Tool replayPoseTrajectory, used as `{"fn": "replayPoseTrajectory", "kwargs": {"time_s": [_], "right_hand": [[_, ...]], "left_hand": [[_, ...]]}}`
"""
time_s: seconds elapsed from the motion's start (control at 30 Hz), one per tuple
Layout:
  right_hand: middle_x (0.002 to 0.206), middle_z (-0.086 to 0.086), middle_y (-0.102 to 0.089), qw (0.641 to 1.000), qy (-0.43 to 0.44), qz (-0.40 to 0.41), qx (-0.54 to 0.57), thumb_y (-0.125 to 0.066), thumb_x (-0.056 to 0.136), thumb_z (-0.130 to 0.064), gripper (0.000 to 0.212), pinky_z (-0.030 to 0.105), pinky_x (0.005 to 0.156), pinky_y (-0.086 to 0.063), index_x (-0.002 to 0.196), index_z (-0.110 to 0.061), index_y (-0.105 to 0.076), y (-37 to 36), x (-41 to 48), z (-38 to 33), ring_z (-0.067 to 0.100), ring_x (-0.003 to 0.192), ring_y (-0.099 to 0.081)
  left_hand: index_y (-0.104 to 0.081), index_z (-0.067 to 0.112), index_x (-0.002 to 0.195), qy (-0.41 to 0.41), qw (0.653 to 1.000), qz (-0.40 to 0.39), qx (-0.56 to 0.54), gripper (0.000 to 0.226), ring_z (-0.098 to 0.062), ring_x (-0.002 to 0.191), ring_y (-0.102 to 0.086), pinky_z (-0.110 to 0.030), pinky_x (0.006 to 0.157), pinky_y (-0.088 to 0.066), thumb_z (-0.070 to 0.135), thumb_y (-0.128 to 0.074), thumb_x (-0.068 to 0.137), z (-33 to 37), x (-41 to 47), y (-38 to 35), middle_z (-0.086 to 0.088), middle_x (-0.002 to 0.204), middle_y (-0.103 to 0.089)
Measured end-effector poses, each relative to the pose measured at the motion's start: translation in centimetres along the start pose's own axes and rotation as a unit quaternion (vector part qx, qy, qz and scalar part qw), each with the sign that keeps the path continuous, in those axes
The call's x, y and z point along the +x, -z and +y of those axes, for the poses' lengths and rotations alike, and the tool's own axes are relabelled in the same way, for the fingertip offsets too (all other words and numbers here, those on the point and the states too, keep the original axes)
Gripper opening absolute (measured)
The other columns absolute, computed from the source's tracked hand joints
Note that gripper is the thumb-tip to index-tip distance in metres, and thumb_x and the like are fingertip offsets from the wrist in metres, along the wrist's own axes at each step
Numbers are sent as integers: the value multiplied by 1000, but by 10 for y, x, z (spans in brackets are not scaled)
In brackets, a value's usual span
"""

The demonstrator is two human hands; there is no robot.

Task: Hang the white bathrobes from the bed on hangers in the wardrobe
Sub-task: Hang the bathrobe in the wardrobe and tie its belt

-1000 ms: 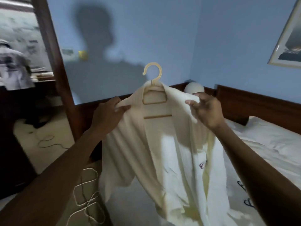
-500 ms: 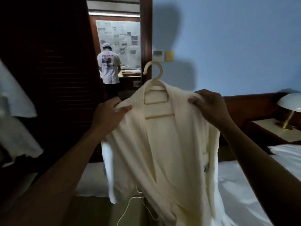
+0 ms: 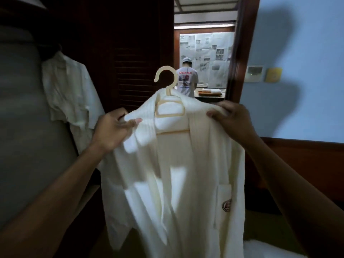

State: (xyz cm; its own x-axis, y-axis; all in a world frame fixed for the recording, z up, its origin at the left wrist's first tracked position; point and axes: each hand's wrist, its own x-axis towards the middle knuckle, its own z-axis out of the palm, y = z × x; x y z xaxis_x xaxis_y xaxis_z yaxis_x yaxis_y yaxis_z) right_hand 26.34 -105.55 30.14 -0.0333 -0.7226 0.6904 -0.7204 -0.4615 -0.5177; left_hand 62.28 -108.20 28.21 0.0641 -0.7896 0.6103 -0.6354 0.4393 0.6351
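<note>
My left hand [image 3: 113,130] and right hand [image 3: 231,120] each grip a shoulder of the white bathrobe [image 3: 178,174], which hangs on its hanger [image 3: 168,94].

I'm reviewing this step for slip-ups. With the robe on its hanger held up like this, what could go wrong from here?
1. The left hand and right hand pinch the bathrobe at its shoulders, not the hanger, so the hanger might tilt or slip out.
2. A second robe hangs close on the left; the carried one could snag or knock it.
3. No rail is in view, so hooking on may miss.
</note>
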Motion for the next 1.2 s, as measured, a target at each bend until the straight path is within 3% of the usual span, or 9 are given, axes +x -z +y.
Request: {"fn": "replayPoseTrajectory", "kwargs": {"time_s": [0.2, 0.4, 0.5, 0.63, 0.73, 0.9, 1.03, 1.13, 1.2], "right_hand": [[91, -12, -73, 995, 7, -69, 66, -72, 88, -49, 27, 28, 76, -56, 102, -25, -76, -92, 73, 21, -1, 83, -67], [81, -9, -73, 980, 42, -126, 149, -79, 88, -39, 15, 26, 68, -51, 92, -25, -74, -184, 120, 7, 3, 75, -67], [89, -9, -74, 971, 71, -175, 148, -76, 90, -42, 18, 34, 75, -56, 101, -28, -73, -229, 150, -6, 6, 81, -69], [105, -20, -66, 949, 126, -271, 97, -63, 95, -54, 30, 25, 80, -54, 117, -35, -66, -295, 195, -42, -2, 93, -64], [104, -16, -66, 944, 177, -267, 81, -60, 96, -57, 33, 29, 80, -53, 116, -32, -67, -357, 228, -78, 2, 93, -62], [83, -9, -64, 935, 212, -265, 103, -58, 100, -47, 22, 30, 62, -45, 96, -27, -65, -458, 287, -140, 8, 73, -60], [78, -6, -62, 951, 208, -207, 102, -58, 100, -47, 26, 34, 58, -43, 89, -24, -62, -525, 331, -166, 12, 68, -59], [78, -5, -64, 958, 212, -168, 93, -56, 97, -52, 28, 41, 62, -51, 90, -25, -62, -566, 365, -185, 17, 69, -61], [76, -6, -62, 959, 223, -148, 90, -57, 97, -49, 26, 36, 59, -47, 90, -25, -61, -592, 386, -197, 16, 67, -59]], "left_hand": [[-57, 20, 73, 8, 989, 38, 144, 41, -17, 65, -60, -33, 59, -43, 54, -74, 88, -55, 37, 18, 3, 65, -60], [-71, 22, 98, 24, 964, 88, 251, 47, -25, 86, -67, -40, 74, -52, 66, -61, 86, -118, 64, 57, 0, 91, -73], [-66, 25, 84, 40, 956, 107, 269, 40, -23, 80, -65, -36, 66, -46, 65, -63, 84, -145, 82, 78, 4, 80, -69], [-53, 26, 61, 68, 954, 135, 260, 41, -19, 66, -58, -33, 55, -37, 52, -75, 83, -194, 114, 110, 8, 58, -54], [-53, 15, 63, 64, 953, 148, 258, 52, -21, 60, -57, -39, 55, -42, 63, -67, 76, -240, 148, 139, 1, 56, -52], [-51, 6, 69, 53, 956, 151, 248, 63, -19, 56, -47, -45, 55, -42, 67, -67, 72, -312, 216, 195, -10, 61, -52], [-49, 12, 66, 50, 957, 153, 240, 57, -9, 55, -40, -38, 53, -38, 62, -76, 73, -353, 271, 228, 4, 57, -44], [-59, 18, 71, 71, 956, 162, 233, 47, -9, 59, -50, -34, 57, -41, 61, -79, 75, -381, 305, 243, 5, 61, -57], [-64, 21, 75, 76, 956, 174, 224, 43, -8, 61, -55, -33, 60, -46, 61, -78, 76, -399, 327, 253, 6, 66, -62]]}}
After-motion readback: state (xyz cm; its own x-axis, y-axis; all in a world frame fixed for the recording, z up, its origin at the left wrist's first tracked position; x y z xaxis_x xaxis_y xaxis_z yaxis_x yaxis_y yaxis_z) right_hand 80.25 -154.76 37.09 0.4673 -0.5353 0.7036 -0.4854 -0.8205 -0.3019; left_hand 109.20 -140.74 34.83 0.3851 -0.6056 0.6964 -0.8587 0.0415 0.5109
